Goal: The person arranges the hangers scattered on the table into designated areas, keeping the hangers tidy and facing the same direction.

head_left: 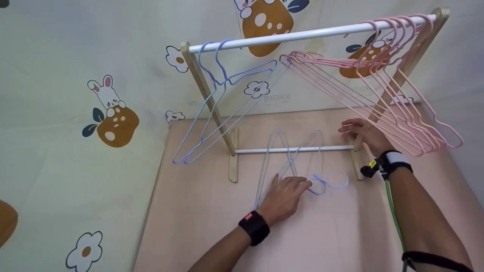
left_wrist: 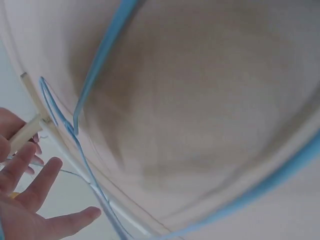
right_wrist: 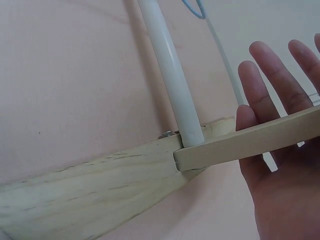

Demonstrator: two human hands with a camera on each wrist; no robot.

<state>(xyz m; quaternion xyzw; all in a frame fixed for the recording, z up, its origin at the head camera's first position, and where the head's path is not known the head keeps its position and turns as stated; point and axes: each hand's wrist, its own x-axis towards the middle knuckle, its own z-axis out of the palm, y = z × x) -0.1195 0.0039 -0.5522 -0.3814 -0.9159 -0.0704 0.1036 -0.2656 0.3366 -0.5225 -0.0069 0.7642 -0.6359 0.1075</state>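
My left hand is low over the pink surface, beside loose blue hangers that lie by the rack's lower bar. Its fingers are spread and relaxed in the left wrist view, with a blue hanger crossing close by. My right hand rests at the foot of the rack's right wooden post. In the right wrist view its fingers lie fairly straight behind the post, the palm toward the wood. The post hides part of the hand.
Two blue hangers hang at the left end of the white top bar. Several pink hangers hang at its right end, above my right forearm. A patterned cloth covers the wall behind. A green cable runs along the right arm.
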